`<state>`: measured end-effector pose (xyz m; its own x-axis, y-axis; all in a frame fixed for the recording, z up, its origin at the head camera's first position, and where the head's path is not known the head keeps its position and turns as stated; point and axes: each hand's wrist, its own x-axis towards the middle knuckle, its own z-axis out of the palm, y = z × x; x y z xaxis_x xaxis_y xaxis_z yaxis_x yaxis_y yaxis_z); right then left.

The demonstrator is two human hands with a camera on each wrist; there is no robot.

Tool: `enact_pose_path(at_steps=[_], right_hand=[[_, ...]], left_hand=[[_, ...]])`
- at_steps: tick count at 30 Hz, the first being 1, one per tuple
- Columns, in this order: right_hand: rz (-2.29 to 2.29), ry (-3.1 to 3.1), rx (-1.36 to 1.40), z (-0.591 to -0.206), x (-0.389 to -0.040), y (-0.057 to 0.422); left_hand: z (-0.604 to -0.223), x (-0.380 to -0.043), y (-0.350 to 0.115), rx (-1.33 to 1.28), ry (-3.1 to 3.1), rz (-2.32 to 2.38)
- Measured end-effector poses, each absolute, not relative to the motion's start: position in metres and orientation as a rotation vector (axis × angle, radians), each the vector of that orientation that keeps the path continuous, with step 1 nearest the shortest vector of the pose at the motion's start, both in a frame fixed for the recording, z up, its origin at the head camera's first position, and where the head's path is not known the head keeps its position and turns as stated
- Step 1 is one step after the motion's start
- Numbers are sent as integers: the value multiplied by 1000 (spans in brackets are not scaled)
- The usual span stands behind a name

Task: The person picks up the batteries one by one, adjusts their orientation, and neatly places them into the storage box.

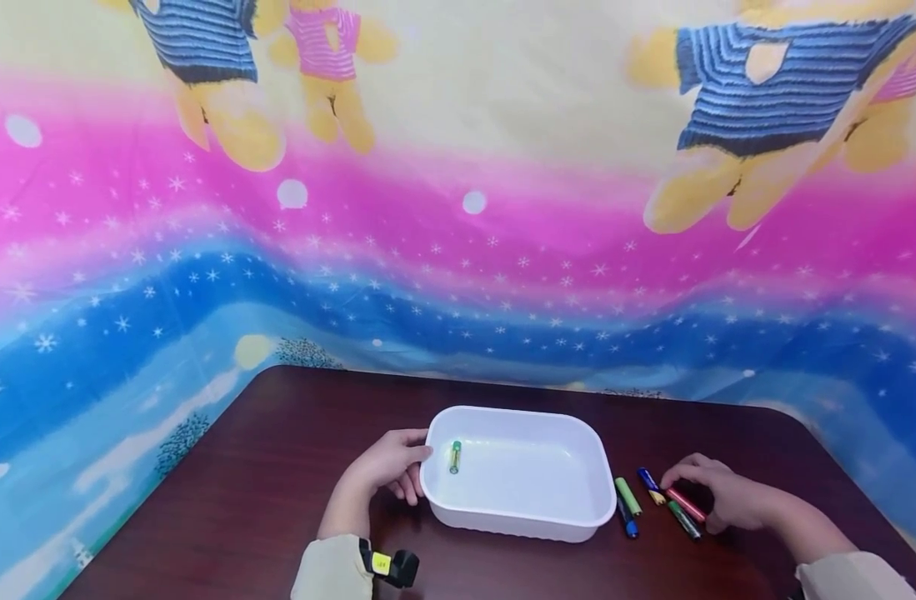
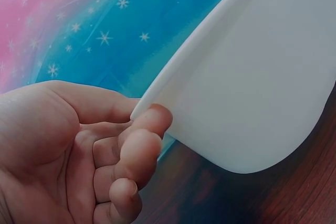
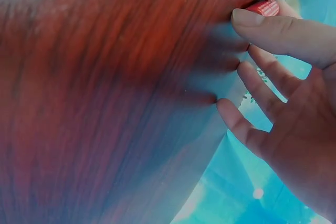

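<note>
My left hand [image 1: 392, 463] grips the left rim of a white plastic basin [image 1: 519, 521]; in the left wrist view the thumb and fingers pinch the basin's edge [image 2: 247, 82]. Inside the basin, near its left end, lies a green and gold battery [image 1: 455, 457]. To the right of the basin, my right hand [image 1: 735, 497] has its thumb and index finger at the two ends of a red battery [image 1: 686, 505], pinching it low over the table. The right wrist view shows the red battery [image 3: 265, 8] partly hidden behind the thumb, with the other fingers spread.
Beside the red battery lie a dark green battery [image 1: 683, 521] and a blue and yellow battery [image 1: 650, 486]. A light green battery [image 1: 628, 497] and a dark blue battery [image 1: 627, 518] sit against the basin's right side. A patterned curtain [image 1: 458, 275] hangs behind the dark wooden table [image 1: 277, 467].
</note>
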<state>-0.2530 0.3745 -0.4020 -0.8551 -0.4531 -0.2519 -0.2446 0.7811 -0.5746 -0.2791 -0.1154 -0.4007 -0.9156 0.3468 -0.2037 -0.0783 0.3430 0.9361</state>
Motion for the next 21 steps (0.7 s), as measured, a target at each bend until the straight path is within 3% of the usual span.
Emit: enact_pose_path(at_steps=[10,21], right_hand=[[-866,2598,-516,-400,-260,373],[-1448,2453,-264,-396,-260,377]], left_hand=[[-402,-278,-118,228,2255,1591],[-400,-277,-115,230,2276,1576]])
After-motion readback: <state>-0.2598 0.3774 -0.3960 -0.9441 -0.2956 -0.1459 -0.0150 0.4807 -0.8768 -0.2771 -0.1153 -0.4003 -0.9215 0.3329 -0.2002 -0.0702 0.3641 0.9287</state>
